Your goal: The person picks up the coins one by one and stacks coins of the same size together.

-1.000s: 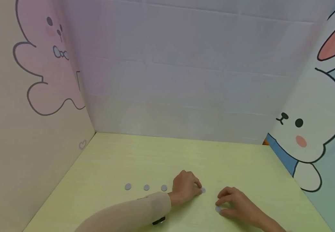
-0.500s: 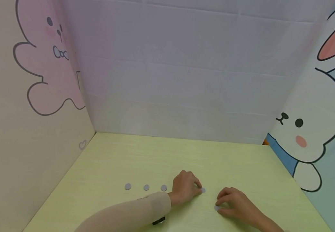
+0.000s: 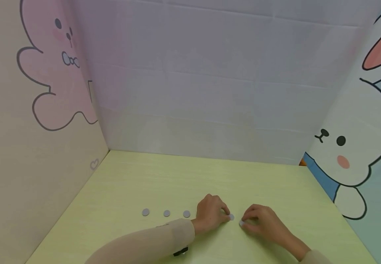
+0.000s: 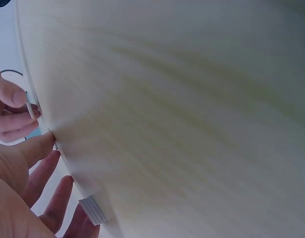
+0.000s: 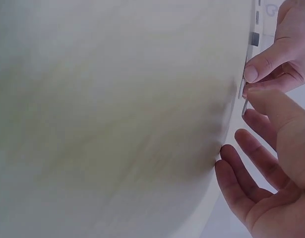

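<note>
My left hand [image 3: 210,213] rests low on the table and pinches the edge of a small, flat, grey disc [image 3: 231,217] between thumb and forefinger. Just to its right, my right hand [image 3: 263,223] holds another grey disc [image 3: 241,223] by thumb and forefinger. That second disc [image 5: 245,106] looks tilted in the right wrist view, close beside the left hand's one. Behind the left hand, a short stack of grey discs [image 4: 92,210] stands near its outer fingers in the left wrist view. How many discs lie under the left fingertips is hidden.
Left of the left hand, three round grey discs or stacks lie in a row: a far-left disc [image 3: 145,212], a middle disc [image 3: 167,213] and a near disc [image 3: 186,213]. The pale yellow table [image 3: 127,176] is walled by printed cloth [image 3: 190,91].
My right hand has moved left and farther from the body, carrying its disc close to the left hand's disc. More of the right sleeve shows. The left hand stays put.
</note>
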### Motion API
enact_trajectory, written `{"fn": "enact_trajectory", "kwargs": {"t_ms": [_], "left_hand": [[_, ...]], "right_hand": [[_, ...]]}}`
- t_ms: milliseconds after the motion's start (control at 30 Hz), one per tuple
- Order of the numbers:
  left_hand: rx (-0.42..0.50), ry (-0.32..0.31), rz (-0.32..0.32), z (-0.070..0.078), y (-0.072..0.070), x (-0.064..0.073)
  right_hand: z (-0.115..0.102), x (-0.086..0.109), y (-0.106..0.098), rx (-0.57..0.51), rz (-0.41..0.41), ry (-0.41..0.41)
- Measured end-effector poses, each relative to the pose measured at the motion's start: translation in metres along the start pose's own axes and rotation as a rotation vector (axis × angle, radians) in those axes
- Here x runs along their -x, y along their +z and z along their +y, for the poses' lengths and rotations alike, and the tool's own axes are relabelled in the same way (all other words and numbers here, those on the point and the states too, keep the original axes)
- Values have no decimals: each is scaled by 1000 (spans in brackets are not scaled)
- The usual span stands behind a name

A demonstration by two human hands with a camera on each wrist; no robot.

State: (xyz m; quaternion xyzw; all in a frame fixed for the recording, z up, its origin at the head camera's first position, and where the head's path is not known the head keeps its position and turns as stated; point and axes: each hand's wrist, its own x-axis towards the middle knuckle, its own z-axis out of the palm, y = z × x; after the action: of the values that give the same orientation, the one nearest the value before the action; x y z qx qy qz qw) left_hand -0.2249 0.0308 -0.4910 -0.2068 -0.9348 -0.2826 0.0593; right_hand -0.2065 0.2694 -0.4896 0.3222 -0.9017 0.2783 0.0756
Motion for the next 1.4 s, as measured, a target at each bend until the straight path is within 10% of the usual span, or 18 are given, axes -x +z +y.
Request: {"fn": "enact_trajectory", "kwargs": {"t_ms": [1400], "left_hand": [[-27, 18, -10, -4, 3, -3]], "right_hand": [[1, -25, 15, -20, 9, -2]]}}
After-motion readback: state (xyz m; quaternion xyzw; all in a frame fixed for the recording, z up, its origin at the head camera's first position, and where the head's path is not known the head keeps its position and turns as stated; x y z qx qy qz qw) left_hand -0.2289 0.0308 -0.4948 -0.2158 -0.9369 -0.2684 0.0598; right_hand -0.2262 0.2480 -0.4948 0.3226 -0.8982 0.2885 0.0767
